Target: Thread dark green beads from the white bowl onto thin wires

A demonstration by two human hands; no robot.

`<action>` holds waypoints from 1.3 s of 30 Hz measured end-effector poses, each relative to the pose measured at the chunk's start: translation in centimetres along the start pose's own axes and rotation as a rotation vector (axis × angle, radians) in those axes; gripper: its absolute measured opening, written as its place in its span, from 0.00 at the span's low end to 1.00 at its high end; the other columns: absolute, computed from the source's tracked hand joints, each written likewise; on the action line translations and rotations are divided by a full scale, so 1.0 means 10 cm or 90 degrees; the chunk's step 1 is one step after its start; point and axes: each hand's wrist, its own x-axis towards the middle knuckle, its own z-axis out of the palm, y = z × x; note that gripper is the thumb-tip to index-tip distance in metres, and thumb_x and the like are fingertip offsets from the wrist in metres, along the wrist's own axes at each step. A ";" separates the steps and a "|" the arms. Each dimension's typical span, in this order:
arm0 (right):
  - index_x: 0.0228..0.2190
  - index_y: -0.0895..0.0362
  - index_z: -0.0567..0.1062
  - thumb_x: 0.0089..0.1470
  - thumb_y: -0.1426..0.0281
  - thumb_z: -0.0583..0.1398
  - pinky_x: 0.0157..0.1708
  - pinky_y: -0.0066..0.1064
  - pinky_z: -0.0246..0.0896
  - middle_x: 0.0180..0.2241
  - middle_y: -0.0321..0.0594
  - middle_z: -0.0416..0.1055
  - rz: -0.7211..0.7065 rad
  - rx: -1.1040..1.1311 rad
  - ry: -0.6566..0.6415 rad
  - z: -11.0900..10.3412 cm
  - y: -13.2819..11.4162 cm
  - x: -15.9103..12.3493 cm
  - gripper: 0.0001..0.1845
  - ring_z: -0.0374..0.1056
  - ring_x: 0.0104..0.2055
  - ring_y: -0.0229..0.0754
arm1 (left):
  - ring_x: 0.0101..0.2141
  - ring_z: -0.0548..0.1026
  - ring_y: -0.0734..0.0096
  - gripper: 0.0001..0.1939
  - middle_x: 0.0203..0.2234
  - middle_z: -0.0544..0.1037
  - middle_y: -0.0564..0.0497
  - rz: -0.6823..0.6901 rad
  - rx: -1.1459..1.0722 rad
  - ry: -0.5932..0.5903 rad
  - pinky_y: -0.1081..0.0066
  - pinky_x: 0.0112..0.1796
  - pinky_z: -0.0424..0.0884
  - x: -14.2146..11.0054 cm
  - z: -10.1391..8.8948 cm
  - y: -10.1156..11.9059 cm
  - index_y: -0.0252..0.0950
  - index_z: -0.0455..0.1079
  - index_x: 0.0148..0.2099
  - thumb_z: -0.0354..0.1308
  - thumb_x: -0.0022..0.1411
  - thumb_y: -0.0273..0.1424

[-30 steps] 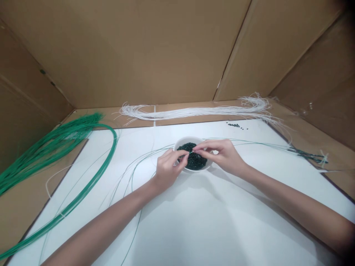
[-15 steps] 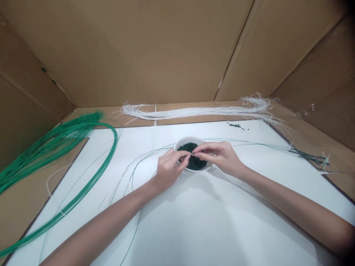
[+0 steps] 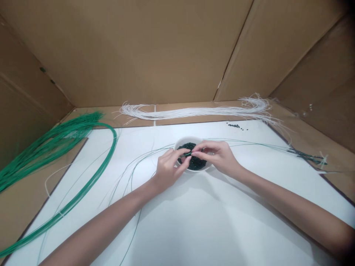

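Over the white bowl (image 3: 180, 140) filled with small dark green beads (image 3: 197, 163), my two hands meet fingertip to fingertip. My left hand (image 3: 170, 165) pinches a short dark green row, apparently a few beads on a thread, between thumb and index finger. My right hand (image 3: 217, 153) is closed in a pinch at the right end of that row, where a bead seems to be held; the fingertips partly hide it. Thin green threads (image 3: 144, 152) run left from the bowl area, behind my left hand, and curve down over the white board.
A bundle of green strands (image 3: 108, 159) loops along the left side. White strands (image 3: 191, 112) lie across the back, with a few loose beads (image 3: 234, 126) in front of them. Tied dark beaded strands (image 3: 307, 156) rest at the right edge. Cardboard walls (image 3: 155, 51) surround the white board (image 3: 180, 229).
My fingertips have parted slightly, and more of the dark green row shows between them. The bowl and the strands have stayed in place.
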 end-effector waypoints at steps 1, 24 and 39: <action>0.26 0.59 0.76 0.46 0.64 0.60 0.28 0.27 0.63 0.27 0.40 0.74 -0.012 -0.011 -0.008 -0.01 -0.01 0.00 0.11 0.67 0.28 0.38 | 0.22 0.67 0.78 0.07 0.20 0.74 0.53 0.005 0.001 -0.002 0.76 0.26 0.66 0.00 0.00 0.00 0.34 0.68 0.39 0.56 0.55 0.26; 0.24 0.58 0.73 0.48 0.68 0.56 0.28 0.27 0.63 0.26 0.39 0.71 -0.077 -0.099 -0.061 -0.12 -0.11 0.04 0.08 0.65 0.26 0.36 | 0.24 0.69 0.77 0.04 0.22 0.74 0.52 -0.069 -0.024 -0.059 0.76 0.27 0.66 0.10 -0.08 0.06 0.35 0.68 0.33 0.51 0.56 0.26; 0.25 0.58 0.77 0.49 0.68 0.58 0.27 0.27 0.62 0.24 0.40 0.74 -0.174 -0.175 -0.013 -0.28 -0.33 0.07 0.09 0.67 0.25 0.36 | 0.20 0.68 0.75 0.20 0.28 0.78 0.46 -0.421 -0.485 -0.381 0.75 0.19 0.59 0.62 -0.47 0.16 0.37 0.58 0.49 0.36 0.63 0.43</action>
